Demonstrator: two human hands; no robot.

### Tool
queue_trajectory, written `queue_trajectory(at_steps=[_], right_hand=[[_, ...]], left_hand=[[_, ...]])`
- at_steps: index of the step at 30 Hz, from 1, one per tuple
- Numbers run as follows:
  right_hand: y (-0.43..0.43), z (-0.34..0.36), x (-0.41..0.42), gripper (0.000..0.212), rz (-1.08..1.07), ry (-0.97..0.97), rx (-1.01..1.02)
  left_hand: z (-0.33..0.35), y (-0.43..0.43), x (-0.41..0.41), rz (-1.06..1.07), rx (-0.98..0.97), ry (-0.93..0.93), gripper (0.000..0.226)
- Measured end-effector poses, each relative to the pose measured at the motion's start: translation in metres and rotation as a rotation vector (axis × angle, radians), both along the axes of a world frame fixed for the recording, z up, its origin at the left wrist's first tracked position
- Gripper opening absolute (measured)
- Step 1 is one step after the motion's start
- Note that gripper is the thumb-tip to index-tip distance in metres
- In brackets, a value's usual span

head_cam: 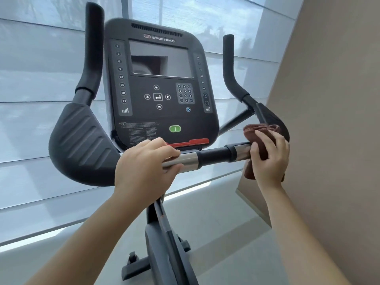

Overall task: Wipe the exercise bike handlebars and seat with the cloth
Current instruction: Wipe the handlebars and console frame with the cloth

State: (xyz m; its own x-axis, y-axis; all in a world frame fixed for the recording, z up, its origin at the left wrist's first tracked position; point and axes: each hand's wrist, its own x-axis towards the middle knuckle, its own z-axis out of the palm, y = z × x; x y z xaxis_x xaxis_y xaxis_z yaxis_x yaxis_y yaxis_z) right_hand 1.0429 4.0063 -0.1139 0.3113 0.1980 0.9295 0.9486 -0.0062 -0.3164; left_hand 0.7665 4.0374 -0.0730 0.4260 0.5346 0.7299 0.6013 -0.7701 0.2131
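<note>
Two grips meet the handlebar (213,155): left hand (144,164) curled round it, right hand (270,159) clutching the cloth (258,130).

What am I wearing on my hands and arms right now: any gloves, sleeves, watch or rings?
Nothing shows. The left hand and the right hand are bare, with no gloves and no rings in view. The left forearm and the right forearm are also bare down to the picture's lower edge: no sleeve, watch or band is visible.

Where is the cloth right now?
In the head view, the brown cloth is at right, pressed round the handlebar near its right end and gripped by the right hand.
</note>
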Motion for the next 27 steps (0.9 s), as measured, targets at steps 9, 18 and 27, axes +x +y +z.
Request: queue_trajectory(at_steps=[9, 18, 27], right_hand=[[0.000, 0.011, -0.009, 0.026, 0.190, -0.238, -0.104], [-0.006, 0.044, 0.011, 0.034, 0.290, -0.097, -0.497], [-0.006, 0.076, 0.037, 0.031, 0.329, -0.118, -0.784]], left_hand=[[0.007, -0.011, 0.091, -0.210, -0.150, 0.009, 0.023], [0.005, 0.000, 0.102, -0.097, -0.260, -0.046, 0.022], [0.007, 0.000, 0.101, -0.087, -0.304, -0.037, 0.022]])
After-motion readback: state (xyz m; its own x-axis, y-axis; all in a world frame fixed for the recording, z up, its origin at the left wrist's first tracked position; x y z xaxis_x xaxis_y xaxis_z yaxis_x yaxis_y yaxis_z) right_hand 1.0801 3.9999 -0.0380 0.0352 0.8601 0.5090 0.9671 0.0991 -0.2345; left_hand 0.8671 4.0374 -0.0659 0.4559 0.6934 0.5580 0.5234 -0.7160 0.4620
